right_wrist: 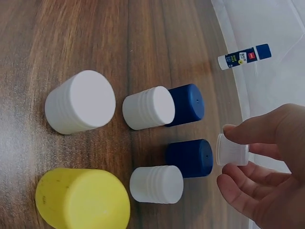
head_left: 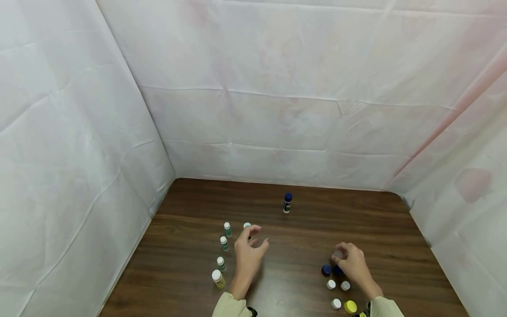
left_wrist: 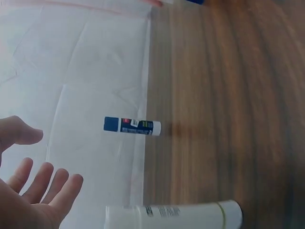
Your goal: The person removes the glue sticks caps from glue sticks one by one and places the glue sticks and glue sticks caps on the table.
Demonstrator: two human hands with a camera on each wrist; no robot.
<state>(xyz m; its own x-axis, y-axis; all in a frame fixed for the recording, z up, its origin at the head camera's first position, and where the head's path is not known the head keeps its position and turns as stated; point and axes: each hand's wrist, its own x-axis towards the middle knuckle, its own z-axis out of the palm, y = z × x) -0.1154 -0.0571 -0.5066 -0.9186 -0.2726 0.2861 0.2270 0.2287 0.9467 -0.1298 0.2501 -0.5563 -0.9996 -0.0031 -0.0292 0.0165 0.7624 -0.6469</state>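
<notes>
My right hand (head_left: 354, 264) pinches a translucent ribbed cap (right_wrist: 232, 150) between thumb and fingers, beside two blue caps (right_wrist: 189, 158). White caps (right_wrist: 157, 184) and a larger yellow cap (right_wrist: 97, 200) stand near them on the table. My left hand (head_left: 248, 255) is held with thumb and fingers spread apart, nothing between them. Just behind it in the head view is a white-topped stick (head_left: 247, 225), partly hidden by the fingers. At the back a blue-capped glue stick (head_left: 287, 203) stands upright.
A column of small white-capped green sticks (head_left: 224, 243) stands left of my left hand, with a white-capped yellowish one (head_left: 218, 279) nearest me. The brown wooden table (head_left: 190, 273) meets white cloth walls (head_left: 277, 132) at the back and sides.
</notes>
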